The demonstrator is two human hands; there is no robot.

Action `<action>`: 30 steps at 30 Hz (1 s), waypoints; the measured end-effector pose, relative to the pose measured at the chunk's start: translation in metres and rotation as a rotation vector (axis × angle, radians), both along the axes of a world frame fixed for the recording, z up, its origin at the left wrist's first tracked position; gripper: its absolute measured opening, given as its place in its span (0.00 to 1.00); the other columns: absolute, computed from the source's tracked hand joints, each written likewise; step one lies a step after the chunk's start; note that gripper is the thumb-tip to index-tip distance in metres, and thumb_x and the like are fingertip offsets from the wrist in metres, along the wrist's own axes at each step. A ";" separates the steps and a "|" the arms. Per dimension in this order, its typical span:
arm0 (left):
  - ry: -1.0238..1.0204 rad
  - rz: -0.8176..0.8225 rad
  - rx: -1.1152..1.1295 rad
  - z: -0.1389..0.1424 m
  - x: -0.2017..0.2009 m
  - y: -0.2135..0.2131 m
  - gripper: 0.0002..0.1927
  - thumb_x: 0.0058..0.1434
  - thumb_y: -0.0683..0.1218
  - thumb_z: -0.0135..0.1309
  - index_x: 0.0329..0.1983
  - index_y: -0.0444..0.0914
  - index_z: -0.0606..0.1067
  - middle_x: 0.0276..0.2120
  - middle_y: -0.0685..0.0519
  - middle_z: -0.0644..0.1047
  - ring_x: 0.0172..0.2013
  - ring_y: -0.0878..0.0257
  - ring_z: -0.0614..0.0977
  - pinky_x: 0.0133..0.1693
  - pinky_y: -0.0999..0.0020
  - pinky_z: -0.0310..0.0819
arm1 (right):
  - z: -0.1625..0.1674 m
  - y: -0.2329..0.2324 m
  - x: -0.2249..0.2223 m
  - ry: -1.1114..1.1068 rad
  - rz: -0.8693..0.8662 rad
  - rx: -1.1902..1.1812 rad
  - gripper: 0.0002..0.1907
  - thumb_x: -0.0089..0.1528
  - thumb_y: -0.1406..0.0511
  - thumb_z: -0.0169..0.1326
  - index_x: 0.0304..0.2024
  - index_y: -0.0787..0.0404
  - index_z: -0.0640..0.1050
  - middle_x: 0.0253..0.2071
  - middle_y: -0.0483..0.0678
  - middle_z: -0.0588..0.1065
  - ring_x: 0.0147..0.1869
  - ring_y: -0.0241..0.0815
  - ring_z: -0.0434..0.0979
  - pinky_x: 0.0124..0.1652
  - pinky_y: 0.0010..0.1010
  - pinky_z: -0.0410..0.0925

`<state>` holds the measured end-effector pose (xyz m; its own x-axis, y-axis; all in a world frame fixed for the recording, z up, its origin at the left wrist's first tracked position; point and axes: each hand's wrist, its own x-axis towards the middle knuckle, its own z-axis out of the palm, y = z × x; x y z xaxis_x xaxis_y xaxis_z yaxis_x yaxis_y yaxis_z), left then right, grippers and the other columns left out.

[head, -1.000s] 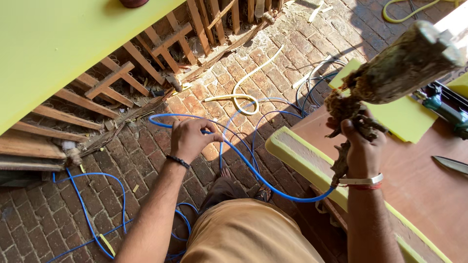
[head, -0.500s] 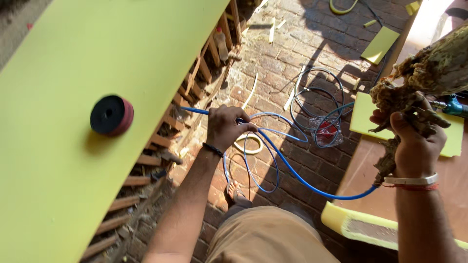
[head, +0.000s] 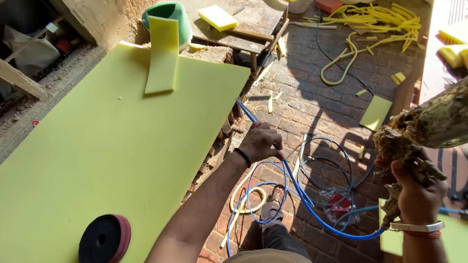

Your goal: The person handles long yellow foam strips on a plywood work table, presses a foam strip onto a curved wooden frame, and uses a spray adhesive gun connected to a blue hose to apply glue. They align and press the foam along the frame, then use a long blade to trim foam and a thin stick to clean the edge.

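Note:
My left hand is closed around a thin blue hose, near the edge of a large yellow-green foam sheet. The hose runs up past the foam's edge and down in loops over the brick floor to my right hand. My right hand, with a watch band at the wrist, grips a crusted, glue-caked spray gun that the hose feeds. The tool's nozzle end goes out of the picture at the right.
A black and red tape roll lies on the foam's near corner. A foam strip leans from a green bucket. Yellow foam offcuts and a foam square litter the brick floor. A wooden bench stands behind.
The view has swung up and left, so the whole foam sheet shows now. My left hand has lifted the blue hose higher along the foam's edge. The right hand keeps its grip on the spray gun.

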<state>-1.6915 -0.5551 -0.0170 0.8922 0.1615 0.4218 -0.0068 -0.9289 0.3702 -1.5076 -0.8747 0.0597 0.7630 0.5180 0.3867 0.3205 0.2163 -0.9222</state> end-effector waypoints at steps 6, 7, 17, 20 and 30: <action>0.153 0.117 0.070 -0.008 0.101 0.141 0.20 0.39 0.62 0.73 0.26 0.47 0.81 0.29 0.58 0.80 0.47 0.58 0.78 0.60 0.57 0.61 | -0.001 0.169 0.105 0.074 0.199 -0.021 0.24 0.65 0.77 0.52 0.65 0.73 0.72 0.55 0.54 0.78 0.52 0.45 0.81 0.54 0.32 0.74; 0.195 0.145 0.045 -0.008 0.113 0.163 0.20 0.39 0.62 0.73 0.27 0.47 0.81 0.31 0.57 0.80 0.48 0.57 0.78 0.59 0.57 0.61 | 0.000 0.197 0.121 0.105 0.226 -0.022 0.24 0.64 0.77 0.53 0.64 0.72 0.73 0.54 0.53 0.78 0.52 0.44 0.81 0.54 0.31 0.74; 0.215 0.384 -0.102 -0.040 0.174 0.357 0.13 0.49 0.53 0.70 0.34 0.46 0.81 0.40 0.56 0.79 0.52 0.57 0.78 0.56 0.59 0.71 | -0.011 0.456 0.222 -0.076 0.398 -0.170 0.24 0.62 0.72 0.60 0.61 0.66 0.75 0.49 0.42 0.77 0.50 0.30 0.74 0.50 0.20 0.68; 0.038 0.586 -0.104 -0.054 0.169 0.427 0.12 0.51 0.45 0.66 0.40 0.44 0.81 0.42 0.54 0.79 0.51 0.56 0.77 0.57 0.58 0.69 | -0.024 0.547 0.238 -0.216 0.410 -0.138 0.20 0.64 0.70 0.62 0.57 0.67 0.76 0.52 0.46 0.68 0.54 0.35 0.70 0.50 0.24 0.66; 0.048 1.194 -0.294 -0.122 0.126 0.608 0.06 0.57 0.51 0.60 0.31 0.45 0.80 0.35 0.52 0.80 0.41 0.50 0.79 0.45 0.50 0.70 | -0.092 0.873 0.257 -0.753 0.634 -0.463 0.26 0.58 0.62 0.67 0.59 0.55 0.79 0.45 0.50 0.72 0.46 0.47 0.76 0.44 0.38 0.72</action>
